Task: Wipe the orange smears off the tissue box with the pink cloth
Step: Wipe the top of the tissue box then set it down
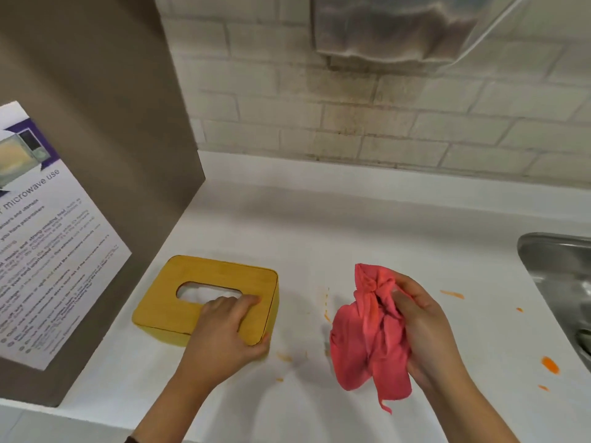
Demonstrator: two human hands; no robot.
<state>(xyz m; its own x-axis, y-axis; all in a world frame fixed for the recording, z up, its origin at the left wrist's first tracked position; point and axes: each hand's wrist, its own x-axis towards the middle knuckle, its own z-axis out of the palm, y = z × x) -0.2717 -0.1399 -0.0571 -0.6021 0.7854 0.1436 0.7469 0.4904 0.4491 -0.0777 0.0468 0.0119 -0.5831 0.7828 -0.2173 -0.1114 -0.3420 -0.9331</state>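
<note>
Across the lower half, a white counter (351,219), running from 9 to 3 o'clock. Behind it at 12 o'clock, a wall of pale tiles (399,129), with a grey dispenser (399,27) at 1 o'clock (contents too blurred to tell). At 10 o'clock, a brown panel (96,107), bearing a printed notice (48,244) on microwave use at 9 o'clock. At 3 o'clock, the rim of a steel sink (543,273), cut by the frame edge.

On the counter at 8 o'clock, just beside the panel, the yellow tissue box (163,302), lying flat, slot (192,290) facing up and white tissue showing in it. Long axis from 9 to 3 o'clock, the right end swung slightly toward 4; one short side toward the panel, the other toward the cloth.

At 5 o'clock, apart from the box, the pink cloth (361,340), bunched, hanging lengthwise from 12 to 6 o'clock. Contact between its lower end and the counter: cannot tell.

Holds the box with the left hand (224,330): palm down on the lid, bent fingers at the near edge of the slot, thumb hooked round the box's 4 o'clock corner. Grips the cloth with the right hand (425,327), fingers curled round the gathered top from the 3 o'clock side.

Smallest, orange smears (550,364) on the counter: the biggest at 4 o'clock near the sink, thin flecks between box and cloth.
</note>
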